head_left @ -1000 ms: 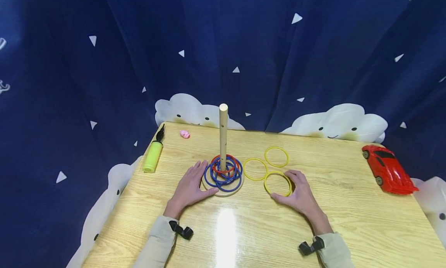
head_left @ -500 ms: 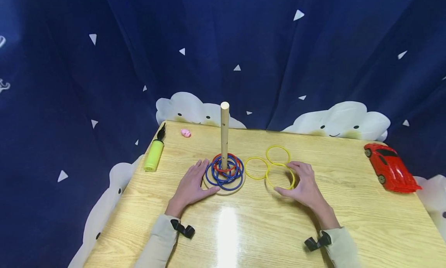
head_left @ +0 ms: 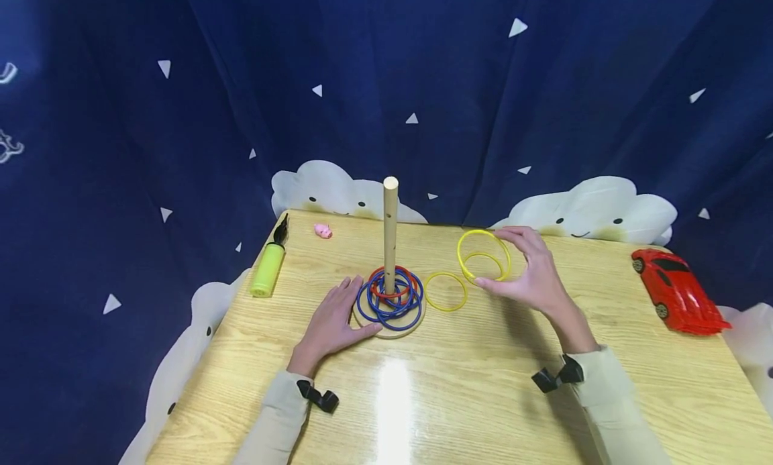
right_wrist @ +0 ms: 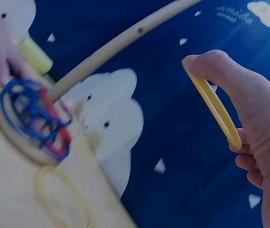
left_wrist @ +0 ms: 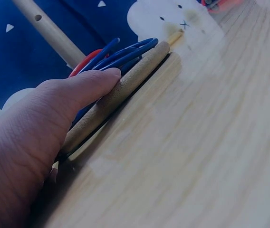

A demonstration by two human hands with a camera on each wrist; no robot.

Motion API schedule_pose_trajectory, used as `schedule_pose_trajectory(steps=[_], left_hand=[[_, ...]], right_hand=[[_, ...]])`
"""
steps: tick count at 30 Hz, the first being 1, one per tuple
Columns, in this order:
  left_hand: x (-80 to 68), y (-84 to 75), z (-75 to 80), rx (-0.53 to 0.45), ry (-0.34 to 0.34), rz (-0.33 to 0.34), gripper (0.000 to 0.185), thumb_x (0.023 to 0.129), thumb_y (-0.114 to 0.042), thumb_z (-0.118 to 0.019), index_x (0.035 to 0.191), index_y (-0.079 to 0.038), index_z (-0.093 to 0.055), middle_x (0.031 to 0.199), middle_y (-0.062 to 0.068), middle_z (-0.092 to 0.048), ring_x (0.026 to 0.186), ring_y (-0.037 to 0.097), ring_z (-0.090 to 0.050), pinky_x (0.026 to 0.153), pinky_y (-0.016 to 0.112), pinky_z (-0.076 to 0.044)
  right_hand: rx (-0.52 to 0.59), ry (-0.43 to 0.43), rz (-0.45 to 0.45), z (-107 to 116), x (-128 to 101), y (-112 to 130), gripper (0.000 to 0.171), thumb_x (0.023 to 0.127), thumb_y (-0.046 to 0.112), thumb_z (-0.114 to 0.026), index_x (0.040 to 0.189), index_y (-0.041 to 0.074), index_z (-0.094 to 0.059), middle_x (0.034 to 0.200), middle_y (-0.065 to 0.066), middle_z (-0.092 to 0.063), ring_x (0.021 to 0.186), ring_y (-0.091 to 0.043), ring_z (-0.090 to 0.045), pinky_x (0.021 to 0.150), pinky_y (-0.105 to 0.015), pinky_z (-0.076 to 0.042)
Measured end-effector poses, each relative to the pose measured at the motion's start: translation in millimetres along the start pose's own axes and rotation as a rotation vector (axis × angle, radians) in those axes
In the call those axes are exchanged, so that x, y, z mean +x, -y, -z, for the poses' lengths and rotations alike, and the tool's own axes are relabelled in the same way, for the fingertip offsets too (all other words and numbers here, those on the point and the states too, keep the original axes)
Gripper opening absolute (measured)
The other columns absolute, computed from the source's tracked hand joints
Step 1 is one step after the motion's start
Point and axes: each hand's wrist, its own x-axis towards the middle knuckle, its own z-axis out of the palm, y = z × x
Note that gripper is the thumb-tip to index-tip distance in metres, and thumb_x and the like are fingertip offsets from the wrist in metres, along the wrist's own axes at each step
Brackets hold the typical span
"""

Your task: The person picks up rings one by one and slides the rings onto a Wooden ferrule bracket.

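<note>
The right hand [head_left: 534,274] is holding a yellow ring [head_left: 483,253] lifted clear of the desk [head_left: 604,398], its grip closed on the ring's rim between thumb and fingertips; in the right wrist view the ring [right_wrist: 213,107] is standing on edge against the thumb, with the other fingers curling behind it. The raised ring is hanging to the right of the wooden peg [head_left: 390,233], near but apart from it, and below the peg's tip. The left hand [head_left: 332,324] is lying flat on the desk with straight fingers, its grip relaxed and holding nothing, the fingertips pressing against the edge of the round wooden base [head_left: 417,315]; the left wrist view is showing the thumb resting on that base's rim [left_wrist: 125,90]. Blue rings [head_left: 386,300] and a red ring [head_left: 406,282] are sitting stacked around the peg on the base. Two more yellow rings are lying flat on the desk: one [head_left: 445,292] just beside the base, the other [head_left: 483,265] showing through the lifted ring. A green pump [head_left: 266,272] and a small pink toy [head_left: 323,231] are sitting at the far left of the desk, and a red toy car [head_left: 676,290] is sitting at the right edge.
</note>
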Motion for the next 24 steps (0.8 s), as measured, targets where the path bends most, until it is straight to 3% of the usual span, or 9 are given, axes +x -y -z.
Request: schedule_pose_trajectory(steps=[4,9,16,24], left_hand=[[1.9,-0.6,0.3,0.006,-0.006,0.001,0.117,0.083,-0.087,-0.058,0.168,-0.015,-0.022,0.172,0.005,-0.027,0.160,0.023,-0.018,0.131,0.045,-0.016],[1.0,-0.3,0.9,0.010,0.008,0.006,0.118,0.083,-0.087,-0.058,0.168,-0.015,-0.020,0.173,0.004,-0.024,0.161,0.024,-0.017,0.131,0.045,-0.016],[-0.7,-1.6,1.4,-0.004,0.006,0.010,0.116,0.084,-0.084,-0.060,0.169,-0.015,-0.020,0.172,0.006,-0.025,0.160,0.025,-0.018,0.131,0.046,-0.015],[-1.5,-2.1,1.9,-0.004,0.008,0.008,0.117,0.083,-0.084,-0.061,0.168,-0.015,-0.021,0.172,0.006,-0.026,0.160,0.025,-0.018,0.131,0.047,-0.016]], right_hand=[[0.068,-0.020,0.020,5,31,22,0.085,0.051,0.010,-0.102,0.129,0.001,-0.070,0.131,-0.014,-0.063,0.126,-0.026,-0.050,0.103,-0.016,-0.039],[0.143,-0.046,0.133,9,69,58,0.089,0.046,0.006,-0.101,0.128,-0.006,-0.069,0.129,-0.023,-0.063,0.125,-0.033,-0.051,0.106,-0.018,-0.042],[0.168,-0.056,0.322,4,109,100,0.090,0.051,0.029,-0.098,0.128,-0.007,-0.068,0.127,-0.023,-0.064,0.123,-0.034,-0.054,0.109,-0.028,-0.043],[0.108,-0.002,0.415,-8,133,122,0.090,0.057,0.035,-0.099,0.132,-0.002,-0.067,0.128,-0.016,-0.064,0.122,-0.028,-0.054,0.103,-0.035,-0.045]])
